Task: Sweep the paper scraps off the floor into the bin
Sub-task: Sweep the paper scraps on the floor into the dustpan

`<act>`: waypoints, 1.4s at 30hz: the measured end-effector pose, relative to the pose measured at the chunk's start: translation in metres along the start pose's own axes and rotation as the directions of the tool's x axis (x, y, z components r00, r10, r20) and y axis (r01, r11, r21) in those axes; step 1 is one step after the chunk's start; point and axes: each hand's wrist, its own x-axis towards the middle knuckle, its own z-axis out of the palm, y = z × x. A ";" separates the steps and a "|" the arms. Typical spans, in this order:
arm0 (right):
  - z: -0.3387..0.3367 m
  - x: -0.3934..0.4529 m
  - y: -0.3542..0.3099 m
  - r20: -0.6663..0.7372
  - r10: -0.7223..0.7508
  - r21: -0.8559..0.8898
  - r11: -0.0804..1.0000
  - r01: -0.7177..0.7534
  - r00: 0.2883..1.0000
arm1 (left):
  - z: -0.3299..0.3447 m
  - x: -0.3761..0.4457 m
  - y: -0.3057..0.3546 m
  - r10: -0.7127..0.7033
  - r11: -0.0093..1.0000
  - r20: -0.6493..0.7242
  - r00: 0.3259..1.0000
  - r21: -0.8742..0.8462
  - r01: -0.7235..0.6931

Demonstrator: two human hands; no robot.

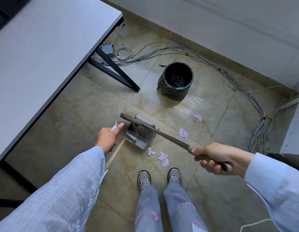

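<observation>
Pink-white paper scraps lie on the tiled floor in small clusters: one (pixel 197 118) below the bin, one (pixel 183 133) right of the dustpan, and two (pixel 151 151) (pixel 163 158) just ahead of my shoes. The grey dustpan (pixel 146 141) stands on the floor with its comb teeth showing. My left hand (pixel 106 139) is shut on the top of its pale upright handle. My right hand (pixel 218 159) grips the end of the brown broom handle (pixel 168 136), which slants up-left over the dustpan. The round bin (pixel 176 91), lined with a black bag, stands beyond.
A white table (pixel 45 52) with black legs (pixel 118 71) fills the left. Bundled grey cables (pixel 242 86) run along the wall and curve down the right side. A small grey box (pixel 108 49) sits under the table. My shoes (pixel 144 179) stand near the scraps.
</observation>
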 end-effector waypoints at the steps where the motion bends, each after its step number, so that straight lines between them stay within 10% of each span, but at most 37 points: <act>1: -0.001 -0.003 0.004 -0.019 -0.007 -0.033 0.999 0.006 1.000 | 0.000 -0.001 0.000 -0.001 1.000 0.001 1.000 -0.001 0.001; 25: 0.003 0.029 0.046 -0.065 -0.185 0.180 0.964 0.194 0.981 | 0.004 -0.095 -0.027 0.067 0.996 -0.101 0.993 0.061 -0.061; 42: 0.082 0.043 0.169 -0.070 -0.195 0.176 0.963 0.205 0.978 | -0.029 -0.203 -0.178 0.011 0.999 -0.166 0.986 0.032 -0.005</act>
